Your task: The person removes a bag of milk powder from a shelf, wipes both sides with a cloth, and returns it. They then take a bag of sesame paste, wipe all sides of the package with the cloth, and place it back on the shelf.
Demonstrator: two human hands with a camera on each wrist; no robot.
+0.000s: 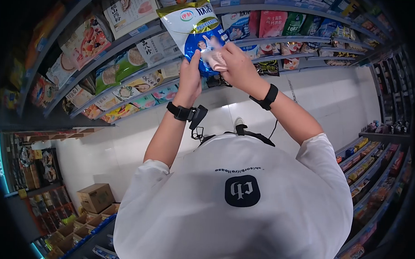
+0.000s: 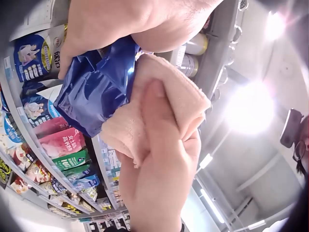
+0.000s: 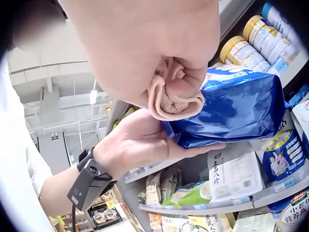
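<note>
A blue and white glossy bag (image 1: 199,31) is held up by its lower end in my left hand (image 1: 191,81), fingers along its back and thumb in front. A folded pale pink cloth (image 1: 216,60) is bunched in my right hand (image 1: 242,70) against the bag's face. From the left wrist, the right thumb presses on the cloth (image 2: 186,104), beside the crinkled blue bag bottom (image 2: 96,87). In the right wrist view the cloth (image 3: 169,104) pokes out of the curled right hand (image 3: 140,43), while the left hand (image 3: 140,140) supports the bag (image 3: 231,108) from below.
Curved shelves of packaged goods (image 1: 151,50) stand in front of the hands, with tins (image 3: 244,50) on an upper one. More shelves (image 1: 375,181) are at the right. A cardboard box (image 1: 95,197) sits on the pale floor (image 1: 83,157) at the lower left.
</note>
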